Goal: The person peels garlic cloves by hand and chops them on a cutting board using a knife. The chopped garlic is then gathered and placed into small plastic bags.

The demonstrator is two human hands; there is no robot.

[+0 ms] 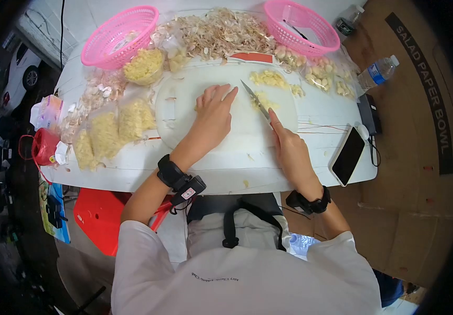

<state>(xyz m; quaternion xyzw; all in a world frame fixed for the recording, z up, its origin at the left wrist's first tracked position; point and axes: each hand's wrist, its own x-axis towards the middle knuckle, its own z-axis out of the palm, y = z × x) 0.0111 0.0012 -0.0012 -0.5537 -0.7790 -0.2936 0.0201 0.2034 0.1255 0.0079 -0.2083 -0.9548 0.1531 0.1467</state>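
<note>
A white cutting board [184, 131] lies on the table under both hands. My right hand [292, 152] grips a small knife [255, 100] by its handle, the blade slanting up and left over the board. Beneath and beyond the blade are chopped garlic pieces [262, 101], with another pile of cut garlic [269, 79] farther back. My left hand [213, 113] rests on the board left of the knife, fingers stretched out and somewhat apart. A little pale yellow shows at its left edge; whatever lies under the palm is hidden.
Bags of chopped garlic [104, 134] and a filled tub [144, 67] stand left. Garlic skins [221, 34] lie between two pink baskets [96, 44] at the back. Bagged cloves [321, 73], a water bottle [377, 73] and a phone [348, 156] are right, beside a large cardboard box [405, 131].
</note>
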